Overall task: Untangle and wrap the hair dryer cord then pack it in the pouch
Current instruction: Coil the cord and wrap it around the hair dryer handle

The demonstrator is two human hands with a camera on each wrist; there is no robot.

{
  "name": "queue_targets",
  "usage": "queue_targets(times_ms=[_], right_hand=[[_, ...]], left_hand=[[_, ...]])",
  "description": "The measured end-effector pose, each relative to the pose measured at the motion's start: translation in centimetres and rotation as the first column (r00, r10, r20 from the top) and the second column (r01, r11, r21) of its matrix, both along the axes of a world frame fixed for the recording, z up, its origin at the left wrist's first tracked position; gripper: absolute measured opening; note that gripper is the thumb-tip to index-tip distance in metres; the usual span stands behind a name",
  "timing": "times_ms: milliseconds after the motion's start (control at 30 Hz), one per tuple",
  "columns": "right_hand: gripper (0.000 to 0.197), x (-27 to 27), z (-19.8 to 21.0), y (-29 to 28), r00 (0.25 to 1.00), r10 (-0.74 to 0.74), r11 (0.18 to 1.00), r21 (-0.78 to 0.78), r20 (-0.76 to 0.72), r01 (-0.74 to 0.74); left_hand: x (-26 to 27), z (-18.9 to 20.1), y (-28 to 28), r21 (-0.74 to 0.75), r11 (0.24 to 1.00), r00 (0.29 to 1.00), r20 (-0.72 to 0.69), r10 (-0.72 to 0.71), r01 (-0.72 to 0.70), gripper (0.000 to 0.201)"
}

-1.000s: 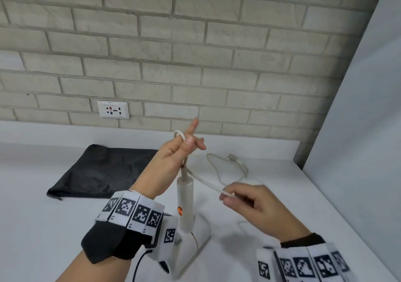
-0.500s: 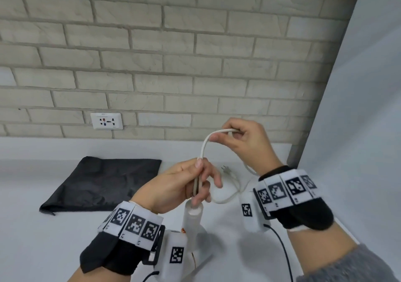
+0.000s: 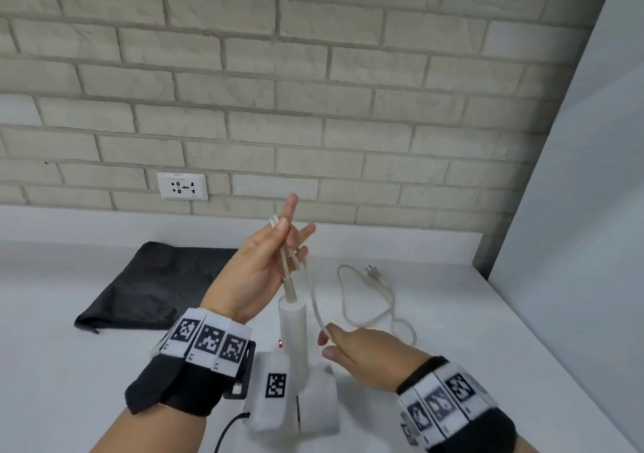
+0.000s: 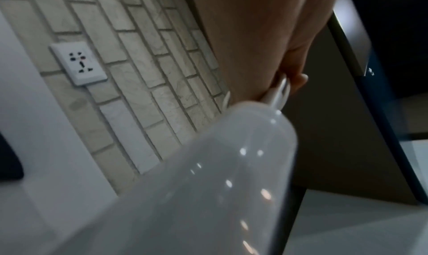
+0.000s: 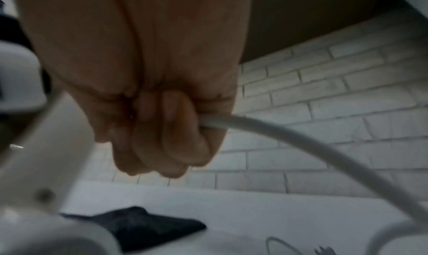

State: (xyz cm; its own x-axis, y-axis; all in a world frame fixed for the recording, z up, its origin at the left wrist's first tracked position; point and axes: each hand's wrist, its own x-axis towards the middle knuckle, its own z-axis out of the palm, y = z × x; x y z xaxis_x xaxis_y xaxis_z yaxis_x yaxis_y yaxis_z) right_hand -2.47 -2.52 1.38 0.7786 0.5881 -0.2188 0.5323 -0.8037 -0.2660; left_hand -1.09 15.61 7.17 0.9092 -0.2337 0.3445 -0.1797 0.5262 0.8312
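Head view shows the left hand [image 3: 259, 271] raised above the upright white plastic hair dryer [image 3: 294, 334], thumb and fingers pinching a folded bundle of the pale rubbery power cord [image 3: 315, 299] just above the handle's top, index finger standing straight; the dryer rests nozzle-down on the white countertop [image 3: 69, 365]; the right hand [image 3: 362, 351] sits lower and just beside the handle, fingers clenched round the next stretch of cord, as the right wrist view confirms; the remaining cord trails in loose curves across the counter to the two-pin plug [image 3: 374, 275], well apart from both hands; the flat black fabric pouch [image 3: 156, 282] lies to the left near the wall, untouched. Risks, as I judge them: the bundle is held by a light pinch, so a hard tug from the right hand could pull the loops out; the tall dryer, unsupported at its base, could tip if the cord drags sideways; the trailing slack may kink or whip the plug about.
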Motion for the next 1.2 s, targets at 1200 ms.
queue_targets(times_ms=[1200], right_hand=[[0.035,-1.0,0.8,0.2,0.989,0.043,0.996,0.088,-0.144,-0.03]], left_hand=[[-0.8,0.7,-0.8,0.164,0.986,0.998,-0.063,0.022,-0.011,0.036]])
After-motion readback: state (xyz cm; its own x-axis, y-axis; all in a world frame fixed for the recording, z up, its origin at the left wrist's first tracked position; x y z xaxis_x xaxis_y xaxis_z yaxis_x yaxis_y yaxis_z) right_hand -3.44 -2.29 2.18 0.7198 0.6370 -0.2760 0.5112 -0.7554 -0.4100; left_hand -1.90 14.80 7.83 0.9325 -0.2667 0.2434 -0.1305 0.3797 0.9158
